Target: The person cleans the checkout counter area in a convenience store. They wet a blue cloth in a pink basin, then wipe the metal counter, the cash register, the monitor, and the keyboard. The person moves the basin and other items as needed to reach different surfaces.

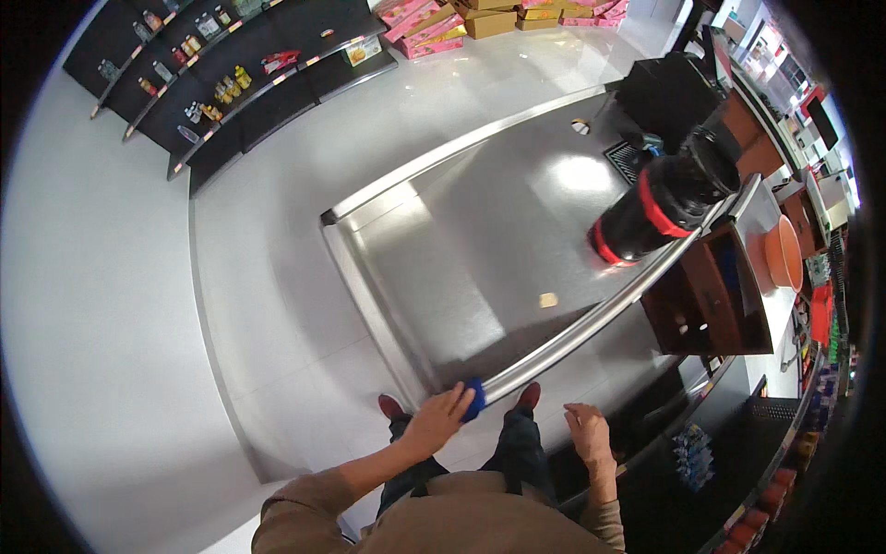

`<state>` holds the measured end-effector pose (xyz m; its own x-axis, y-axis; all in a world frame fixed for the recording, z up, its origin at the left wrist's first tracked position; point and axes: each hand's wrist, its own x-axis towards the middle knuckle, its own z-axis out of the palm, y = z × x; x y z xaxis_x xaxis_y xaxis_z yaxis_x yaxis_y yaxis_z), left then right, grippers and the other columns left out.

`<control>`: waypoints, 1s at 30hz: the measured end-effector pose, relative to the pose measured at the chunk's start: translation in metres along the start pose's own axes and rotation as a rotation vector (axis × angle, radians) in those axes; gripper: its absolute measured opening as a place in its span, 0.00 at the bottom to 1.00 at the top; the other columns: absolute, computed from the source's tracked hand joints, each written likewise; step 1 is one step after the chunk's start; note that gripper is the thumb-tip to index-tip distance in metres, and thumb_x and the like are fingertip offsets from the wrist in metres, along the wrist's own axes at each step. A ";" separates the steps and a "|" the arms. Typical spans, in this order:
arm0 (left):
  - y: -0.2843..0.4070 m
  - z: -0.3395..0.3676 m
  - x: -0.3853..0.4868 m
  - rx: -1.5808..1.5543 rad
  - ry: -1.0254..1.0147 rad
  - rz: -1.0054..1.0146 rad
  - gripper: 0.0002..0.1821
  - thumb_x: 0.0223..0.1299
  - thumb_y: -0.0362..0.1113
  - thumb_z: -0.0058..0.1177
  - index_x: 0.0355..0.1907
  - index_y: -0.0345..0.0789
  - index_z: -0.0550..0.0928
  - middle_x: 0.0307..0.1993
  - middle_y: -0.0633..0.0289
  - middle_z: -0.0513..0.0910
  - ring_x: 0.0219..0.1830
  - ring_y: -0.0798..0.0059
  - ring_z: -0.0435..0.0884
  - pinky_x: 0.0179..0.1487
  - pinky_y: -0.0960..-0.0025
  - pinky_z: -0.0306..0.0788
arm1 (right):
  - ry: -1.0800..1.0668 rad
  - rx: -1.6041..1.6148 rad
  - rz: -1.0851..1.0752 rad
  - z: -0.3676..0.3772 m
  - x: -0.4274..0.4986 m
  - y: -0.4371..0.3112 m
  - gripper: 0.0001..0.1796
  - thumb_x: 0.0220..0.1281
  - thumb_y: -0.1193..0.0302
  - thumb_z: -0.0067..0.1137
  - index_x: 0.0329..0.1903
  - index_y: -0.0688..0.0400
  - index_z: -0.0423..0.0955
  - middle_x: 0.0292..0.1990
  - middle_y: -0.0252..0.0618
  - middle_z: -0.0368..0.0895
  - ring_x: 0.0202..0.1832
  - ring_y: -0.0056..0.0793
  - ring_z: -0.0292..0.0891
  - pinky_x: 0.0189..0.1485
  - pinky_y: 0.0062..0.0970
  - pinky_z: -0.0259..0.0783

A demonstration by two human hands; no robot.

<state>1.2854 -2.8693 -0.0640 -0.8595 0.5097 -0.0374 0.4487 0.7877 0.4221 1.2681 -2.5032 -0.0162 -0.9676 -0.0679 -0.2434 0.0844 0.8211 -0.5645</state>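
My left hand (439, 419) presses a blue cloth (473, 400) onto the near corner of a stainless steel counter (457, 235) with a raised metal rim. Away to the right, my right hand (590, 431) hangs beside my body with its fingers curled; nothing can be made out in it. A black cylindrical container with red bands (644, 208) stands on the counter's right part. A small beige square (548, 300) lies on the metal surface. Behind the container is a black drain grate (623, 161), and further back a round hole shows in the counter.
Black shelves (277, 83) with scattered bottles stand at the upper left. Pink and brown cartons (484, 22) lie on the floor at the back. A brown cabinet (720, 298) and an orange basin (783, 253) are on the right, with a dark shelf below them.
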 end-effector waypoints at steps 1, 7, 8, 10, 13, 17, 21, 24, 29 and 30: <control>-0.012 -0.003 -0.001 -0.002 -0.037 0.065 0.49 0.60 0.40 0.72 0.81 0.32 0.64 0.77 0.40 0.69 0.66 0.50 0.79 0.69 0.54 0.73 | 0.032 0.014 -0.023 0.006 0.000 -0.035 0.08 0.74 0.70 0.64 0.50 0.56 0.87 0.46 0.46 0.91 0.51 0.53 0.84 0.56 0.47 0.80; -0.081 -0.017 -0.028 0.069 -0.011 0.461 0.35 0.70 0.47 0.61 0.76 0.36 0.75 0.80 0.53 0.70 0.77 0.55 0.72 0.80 0.54 0.64 | 0.111 0.089 -0.120 0.062 -0.006 -0.214 0.08 0.72 0.74 0.67 0.50 0.59 0.87 0.45 0.46 0.91 0.49 0.51 0.85 0.53 0.43 0.80; -0.100 -0.026 -0.025 0.129 -0.017 0.524 0.32 0.71 0.45 0.58 0.75 0.37 0.77 0.80 0.54 0.70 0.77 0.56 0.71 0.80 0.53 0.63 | 0.102 0.050 -0.107 0.071 -0.007 -0.231 0.08 0.72 0.74 0.67 0.49 0.59 0.87 0.44 0.47 0.90 0.48 0.51 0.84 0.53 0.43 0.80; -0.132 -0.060 -0.010 0.164 -0.024 0.523 0.27 0.71 0.37 0.53 0.71 0.37 0.81 0.80 0.58 0.70 0.78 0.56 0.70 0.82 0.49 0.62 | 0.118 0.039 -0.095 0.085 -0.010 -0.259 0.08 0.72 0.73 0.67 0.50 0.59 0.87 0.44 0.47 0.90 0.48 0.51 0.84 0.52 0.43 0.80; -0.195 -0.077 0.016 0.223 -0.003 0.479 0.29 0.72 0.34 0.51 0.76 0.36 0.76 0.82 0.57 0.67 0.84 0.55 0.61 0.87 0.47 0.56 | 0.122 0.015 -0.071 0.099 -0.009 -0.283 0.08 0.73 0.72 0.66 0.49 0.60 0.87 0.43 0.47 0.90 0.48 0.51 0.85 0.52 0.43 0.80; -0.271 -0.121 0.041 0.340 -0.065 0.502 0.34 0.76 0.32 0.49 0.84 0.38 0.65 0.85 0.60 0.61 0.86 0.57 0.58 0.88 0.47 0.52 | 0.114 0.004 -0.036 0.121 0.012 -0.311 0.08 0.73 0.72 0.65 0.49 0.60 0.88 0.43 0.47 0.90 0.48 0.50 0.85 0.53 0.42 0.80; -0.340 -0.164 0.070 0.325 -0.074 0.493 0.42 0.67 0.31 0.61 0.84 0.42 0.64 0.85 0.66 0.61 0.86 0.61 0.57 0.90 0.48 0.51 | 0.107 0.016 -0.092 0.152 0.062 -0.344 0.08 0.73 0.72 0.66 0.48 0.60 0.88 0.41 0.46 0.90 0.47 0.49 0.85 0.50 0.44 0.82; -0.391 -0.190 0.094 0.320 -0.045 0.524 0.41 0.65 0.31 0.64 0.82 0.41 0.69 0.83 0.66 0.64 0.85 0.60 0.60 0.87 0.50 0.56 | 0.097 0.100 -0.083 0.172 0.117 -0.373 0.08 0.72 0.73 0.66 0.49 0.60 0.88 0.40 0.47 0.89 0.46 0.49 0.85 0.48 0.43 0.82; -0.439 -0.244 0.130 -0.048 -0.212 0.305 0.28 0.71 0.31 0.60 0.73 0.37 0.78 0.79 0.65 0.70 0.80 0.59 0.67 0.82 0.52 0.63 | 0.122 0.293 -0.045 0.198 0.214 -0.406 0.10 0.75 0.73 0.64 0.52 0.61 0.87 0.44 0.49 0.90 0.46 0.50 0.84 0.51 0.44 0.81; -0.444 -0.251 0.133 -0.304 -0.109 0.232 0.22 0.77 0.38 0.58 0.69 0.36 0.80 0.73 0.60 0.78 0.72 0.59 0.76 0.78 0.53 0.68 | 0.109 0.330 -0.041 0.200 0.230 -0.413 0.11 0.77 0.72 0.63 0.54 0.61 0.87 0.47 0.47 0.90 0.49 0.46 0.86 0.53 0.40 0.83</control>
<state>0.9109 -3.2383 -0.0290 -0.7058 0.7084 0.0014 0.5208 0.5176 0.6788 1.0582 -2.9715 0.0037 -0.9900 -0.0212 -0.1396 0.1003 0.5904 -0.8009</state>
